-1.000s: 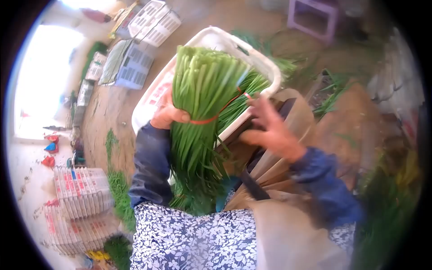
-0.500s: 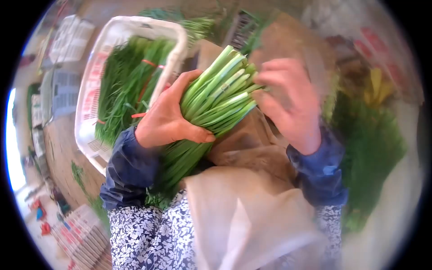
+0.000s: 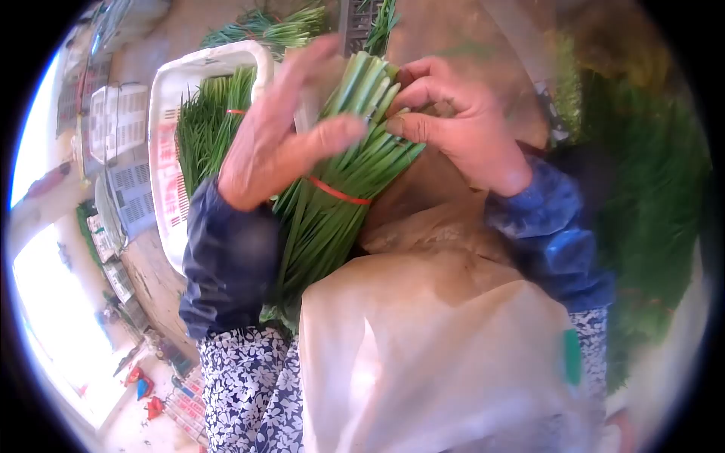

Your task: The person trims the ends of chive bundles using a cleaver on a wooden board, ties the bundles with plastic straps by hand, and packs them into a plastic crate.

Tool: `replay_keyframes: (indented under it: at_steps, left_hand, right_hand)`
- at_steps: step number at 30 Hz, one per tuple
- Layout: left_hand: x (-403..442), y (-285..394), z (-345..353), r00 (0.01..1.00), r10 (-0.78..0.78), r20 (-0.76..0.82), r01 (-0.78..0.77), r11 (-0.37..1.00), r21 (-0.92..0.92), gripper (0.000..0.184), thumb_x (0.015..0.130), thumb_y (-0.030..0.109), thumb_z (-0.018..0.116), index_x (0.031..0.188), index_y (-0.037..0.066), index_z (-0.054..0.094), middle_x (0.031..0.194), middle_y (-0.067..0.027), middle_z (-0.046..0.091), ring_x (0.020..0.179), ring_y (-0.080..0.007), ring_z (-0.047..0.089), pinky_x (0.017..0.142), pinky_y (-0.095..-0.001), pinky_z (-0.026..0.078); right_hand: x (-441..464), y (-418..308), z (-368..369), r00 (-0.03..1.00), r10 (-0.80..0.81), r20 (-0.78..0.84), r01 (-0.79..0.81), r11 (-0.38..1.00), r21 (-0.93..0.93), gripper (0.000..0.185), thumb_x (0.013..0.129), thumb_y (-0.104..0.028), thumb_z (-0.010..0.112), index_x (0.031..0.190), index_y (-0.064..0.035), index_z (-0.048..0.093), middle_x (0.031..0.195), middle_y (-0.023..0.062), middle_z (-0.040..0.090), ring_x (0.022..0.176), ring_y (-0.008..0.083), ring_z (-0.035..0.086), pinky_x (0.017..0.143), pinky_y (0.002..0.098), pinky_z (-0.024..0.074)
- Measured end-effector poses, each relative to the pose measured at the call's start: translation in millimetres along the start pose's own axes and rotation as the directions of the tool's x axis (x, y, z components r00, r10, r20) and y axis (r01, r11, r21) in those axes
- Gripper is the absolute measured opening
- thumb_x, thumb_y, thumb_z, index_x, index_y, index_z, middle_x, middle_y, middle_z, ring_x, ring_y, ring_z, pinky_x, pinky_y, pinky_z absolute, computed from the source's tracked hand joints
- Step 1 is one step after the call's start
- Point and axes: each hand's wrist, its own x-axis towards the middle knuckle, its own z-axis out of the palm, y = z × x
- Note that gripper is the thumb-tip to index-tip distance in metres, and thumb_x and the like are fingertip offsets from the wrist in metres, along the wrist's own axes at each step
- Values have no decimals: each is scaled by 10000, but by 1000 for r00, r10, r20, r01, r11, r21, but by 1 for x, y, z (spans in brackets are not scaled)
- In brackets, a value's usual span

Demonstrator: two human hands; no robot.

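Observation:
A bunch of green garlic chives [image 3: 332,219] lies across my lap, its pale cut ends pointing up and away. A red band [image 3: 339,191] crosses its middle. My left hand [image 3: 283,132] is beside the upper left of the bunch, slightly blurred, with thumb and fingers spread apart. Whether its thumb touches the stems I cannot tell. At the right side of the cut ends, my right hand [image 3: 461,124] has thumb and fingers pinched on stems of the bunch. A pale apron sheet [image 3: 430,340] covers my lap below.
To the left stands a white plastic basket [image 3: 168,151] with more banded chives [image 3: 208,128]. Another green pile [image 3: 264,30] lies on the floor behind it, near a dark crate [image 3: 359,26]. A large heap of greens [image 3: 649,204] is at my right. Light crates [image 3: 117,121] stand far left.
My left hand has let go of the bunch and risen, its fingers spreading. The red band around the bunch now shows. My right hand has come in onto the stem ends. The view has shifted.

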Motion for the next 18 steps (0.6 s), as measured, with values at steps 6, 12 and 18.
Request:
replay_keyframes:
  at_steps: [6,12,18]
  left_hand:
    - [32,-1,32,996,45,81,-31,986,-162,396,923,218,562,1278,48,521,1115,-140,592,1046,-271,559,906,-370,431]
    - [30,-3,36,989,137,50,-140,988,70,350,873,67,520,1221,49,543,1136,-137,575,1088,-258,542,963,-337,400]
    - [33,9,44,991,120,62,-129,979,157,352,855,59,528,1206,52,551,1156,-144,574,1126,-308,523,999,-360,381]
  right_hand:
    - [1,-5,-4,996,-84,3,83,978,-192,179,757,-115,748,735,-15,600,882,74,597,870,236,555,868,323,413]
    - [-2,14,-3,997,-7,-81,9,1000,24,183,804,-110,732,743,-10,591,840,61,608,838,180,573,796,305,439]
    - [-4,21,-13,989,148,-32,-141,979,148,153,821,-113,730,807,-13,616,870,57,624,867,118,580,765,269,456]
